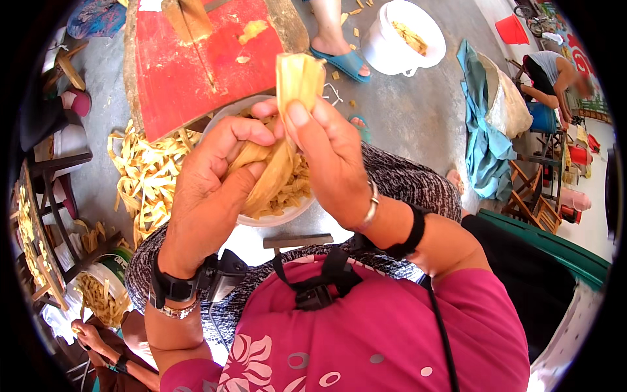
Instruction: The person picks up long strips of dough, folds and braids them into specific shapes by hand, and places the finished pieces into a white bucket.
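Between my two hands is a folded, limp yellow strip (300,80), which looks like a dried or pickled vegetable. My right hand (336,163) pinches its upper part, thumb on the near face. Lower down, my left hand (212,179) grips the strip's hanging part between thumb and curled fingers. Beneath them, a white tub (277,221) in front of my lap holds short yellow pieces, partly hidden by my hands. Beyond the tub stands a red-topped wooden board (189,78), with a brown wooden piece (187,19) on it.
Long yellow strips (153,176) lie heaped left of the tub. A white bucket (408,39) with some pieces stands far right, near a person's foot in a blue slipper (346,64). Another filled bucket (101,294) is at lower left. Other people sit at both sides.
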`<state>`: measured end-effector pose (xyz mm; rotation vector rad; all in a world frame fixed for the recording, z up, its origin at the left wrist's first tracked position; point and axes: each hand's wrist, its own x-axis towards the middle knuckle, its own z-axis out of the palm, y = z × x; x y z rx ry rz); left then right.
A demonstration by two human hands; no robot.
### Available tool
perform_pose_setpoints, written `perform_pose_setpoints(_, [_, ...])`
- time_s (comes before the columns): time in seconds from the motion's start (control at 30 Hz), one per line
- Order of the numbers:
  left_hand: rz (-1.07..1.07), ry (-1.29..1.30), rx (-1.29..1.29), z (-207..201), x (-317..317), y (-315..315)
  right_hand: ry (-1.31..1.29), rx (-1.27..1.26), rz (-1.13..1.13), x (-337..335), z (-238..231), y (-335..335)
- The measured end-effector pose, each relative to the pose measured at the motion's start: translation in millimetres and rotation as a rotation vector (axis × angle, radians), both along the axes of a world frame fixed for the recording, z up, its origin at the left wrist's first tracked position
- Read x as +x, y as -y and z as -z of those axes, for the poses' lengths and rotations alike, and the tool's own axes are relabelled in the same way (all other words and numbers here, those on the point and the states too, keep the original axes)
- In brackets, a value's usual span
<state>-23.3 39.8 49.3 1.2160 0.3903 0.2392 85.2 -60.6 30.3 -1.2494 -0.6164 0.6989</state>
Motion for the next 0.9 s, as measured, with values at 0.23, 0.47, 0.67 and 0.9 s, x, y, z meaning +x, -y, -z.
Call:
perform_pose_setpoints(0.23, [-0.044, -0.163, 0.776, -14, -8, -1, 0.689, 0.029, -0.017, 13, 31, -13])
perform_pose_setpoints(0.47, [-0.188, 0.115, 1.444, -16, -5, -4, 0.315, -0.101, -0.373, 13, 7, -12])
perform_pose_setpoints(0.67, [-0.116, -0.151, 0.874, 6, -27, -16, 0.320, -0.008, -0.372, 13, 9, 0])
perform_pose_setpoints(0.9, [-0.090, -0.110, 0.182, -1, -28, -26, 0.534, -0.034, -0.353, 10, -1, 7])
